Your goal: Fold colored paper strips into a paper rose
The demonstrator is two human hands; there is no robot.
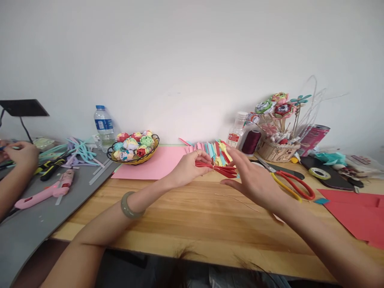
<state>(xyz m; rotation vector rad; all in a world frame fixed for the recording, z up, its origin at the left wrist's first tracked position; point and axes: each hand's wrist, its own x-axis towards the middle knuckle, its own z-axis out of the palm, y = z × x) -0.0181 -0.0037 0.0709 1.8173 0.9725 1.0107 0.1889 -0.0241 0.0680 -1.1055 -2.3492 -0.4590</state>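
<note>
My left hand (pixel 186 169) pinches one end of a red folded paper bundle (pixel 226 171), gathered at its middle by what looks like a thin wire or thread. To the right of the bundle, my right hand (pixel 256 182) is open, thumb and fingers apart. Whether its fingertips touch the paper I cannot tell. A thin loose wire (pixel 237 198) lies on the wooden table (pixel 180 224) below the hands. Behind them stands a row of coloured paper strips (pixel 207 149) in pink, blue, yellow and red, partly hidden by my fingers.
Left of my hands are a pink sheet (pixel 162 161), a basket of paper flowers (pixel 135 161) and a water bottle (pixel 103 126). Scissors (pixel 295 186), purple thread (pixel 251 142) and red paper (pixel 357 212) lie right. A co-worker's hand (pixel 24 154) is beyond a pink glue gun (pixel 48 194).
</note>
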